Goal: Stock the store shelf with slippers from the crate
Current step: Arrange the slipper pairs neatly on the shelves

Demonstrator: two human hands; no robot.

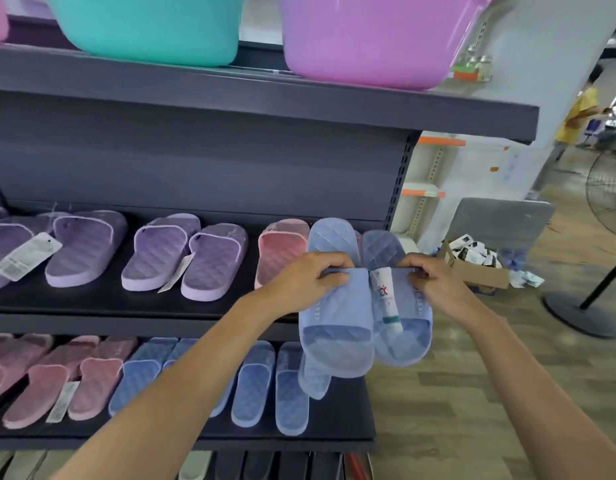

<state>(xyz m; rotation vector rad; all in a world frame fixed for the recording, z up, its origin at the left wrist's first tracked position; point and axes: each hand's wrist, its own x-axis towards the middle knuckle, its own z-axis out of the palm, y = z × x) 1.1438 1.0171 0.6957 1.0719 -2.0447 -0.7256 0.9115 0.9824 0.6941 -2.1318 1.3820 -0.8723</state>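
A pair of light blue slippers (337,327) is held up in front of the right end of the middle shelf (126,303), heels over it and toes hanging down. The left hand (299,282) has its fingers curled around the strap edge of one slipper, and the right hand (438,289) pinches the strap of the other. A paper tag (389,306) hangs between them. Purple slippers (182,258) and a pink slipper (278,251) lie on that shelf.
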